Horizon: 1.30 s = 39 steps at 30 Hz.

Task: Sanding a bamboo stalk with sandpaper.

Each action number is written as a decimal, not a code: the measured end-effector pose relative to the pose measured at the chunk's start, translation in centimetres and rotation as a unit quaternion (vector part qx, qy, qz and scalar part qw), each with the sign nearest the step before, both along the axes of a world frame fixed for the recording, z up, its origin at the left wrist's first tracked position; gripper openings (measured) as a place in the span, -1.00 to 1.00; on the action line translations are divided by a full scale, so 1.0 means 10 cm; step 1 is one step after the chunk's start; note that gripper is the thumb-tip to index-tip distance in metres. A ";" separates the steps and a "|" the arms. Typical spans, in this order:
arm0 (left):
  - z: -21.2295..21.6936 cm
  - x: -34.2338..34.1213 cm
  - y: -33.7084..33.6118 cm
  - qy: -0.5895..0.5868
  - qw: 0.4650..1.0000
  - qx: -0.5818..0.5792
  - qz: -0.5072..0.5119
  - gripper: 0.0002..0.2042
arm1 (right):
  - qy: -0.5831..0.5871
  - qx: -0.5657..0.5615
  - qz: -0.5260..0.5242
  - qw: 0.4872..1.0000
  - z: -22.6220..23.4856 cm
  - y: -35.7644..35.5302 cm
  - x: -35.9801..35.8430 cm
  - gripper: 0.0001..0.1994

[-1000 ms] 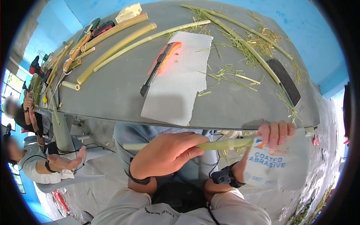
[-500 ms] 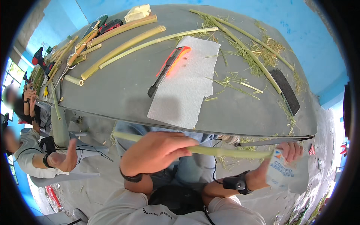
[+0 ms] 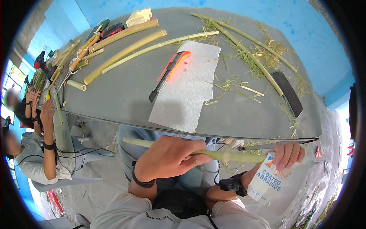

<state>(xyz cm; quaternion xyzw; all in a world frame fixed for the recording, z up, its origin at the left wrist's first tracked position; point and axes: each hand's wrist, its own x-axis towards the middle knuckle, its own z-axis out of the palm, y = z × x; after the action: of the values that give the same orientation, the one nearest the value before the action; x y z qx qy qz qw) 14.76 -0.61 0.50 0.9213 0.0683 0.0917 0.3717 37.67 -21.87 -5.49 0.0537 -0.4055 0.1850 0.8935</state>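
Below the table's front edge, a green bamboo stick (image 3: 225,156) lies crosswise in front of me. My left hand (image 3: 169,155) is wrapped round it, thumb along the near side, and the left end (image 3: 133,142) sticks out past the hand. At the right end my right hand (image 3: 288,154) grips a sheet of sandpaper (image 3: 272,181), its pale printed back outward, folded about the stick. The stick's right tip is hidden by the sheet and fingers.
On the grey table (image 3: 114,99), an orange-and-black utility knife (image 3: 167,76) rests on a torn white sheet (image 3: 183,103). Bamboo poles (image 3: 126,57), green shavings (image 3: 274,49) and a dark sanding block (image 3: 286,91) lie around it. Co-workers sit at left, one with a raised hand (image 3: 47,112).
My left hand and the stick have shifted slightly right. My right hand and the sandpaper have moved a little left along the stick. A co-worker's hand at left has risen to the table edge.
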 end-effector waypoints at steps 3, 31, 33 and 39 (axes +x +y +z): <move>0.04 0.03 -0.06 0.036 0.999 0.012 -0.023 -0.72 | 0.022 0.025 0.002 0.999 0.17 -0.05 -0.01 -0.84; 0.39 -1.18 -0.64 -0.014 0.995 -0.093 -0.022 -0.56 | -0.183 -0.056 0.051 0.980 1.17 -0.16 -0.79 -0.81; 0.40 -1.23 -0.68 -0.030 0.996 -0.086 -0.023 -0.56 | -0.173 -0.056 0.060 0.981 1.17 -0.22 -0.83 -0.83; 0.45 -1.21 -0.84 0.000 0.995 -0.087 -0.055 -0.65 | -0.180 -0.033 0.053 0.982 1.15 -0.43 -0.79 -0.82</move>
<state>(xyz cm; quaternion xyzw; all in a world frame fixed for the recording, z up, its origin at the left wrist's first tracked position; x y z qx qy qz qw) 2.66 -9.00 4.95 0.8880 0.0253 0.0645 0.4546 29.79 -26.19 6.00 0.0118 -0.5498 0.2521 0.7963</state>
